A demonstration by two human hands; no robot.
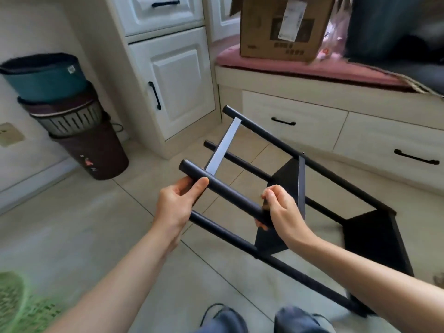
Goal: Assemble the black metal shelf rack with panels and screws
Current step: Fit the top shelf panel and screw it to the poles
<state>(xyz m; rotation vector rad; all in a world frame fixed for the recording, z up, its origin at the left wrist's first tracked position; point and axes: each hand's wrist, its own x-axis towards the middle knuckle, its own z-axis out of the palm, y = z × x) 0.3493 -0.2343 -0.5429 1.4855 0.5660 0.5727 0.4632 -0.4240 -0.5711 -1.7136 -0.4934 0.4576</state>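
The black metal shelf rack [319,169] lies tilted on its side over the tiled floor, its round posts pointing toward the upper left. Two black panels [288,179] [374,239] sit between the posts. A thin flat crossbar [224,146] joins two post ends and catches the light. My left hand [179,203] grips the nearest upper post [228,191] close to its end. My right hand [280,207] grips the same post lower down, beside the first panel, with the fingers curled round it.
Stacked bins and baskets [69,111] stand at the left against the wall. White cabinets [173,78] and a drawer bench [336,126] with a pink cushion and a cardboard box [281,27] lie behind. A green mat [21,306] shows at the bottom left. My knees [259,318] are at the bottom.
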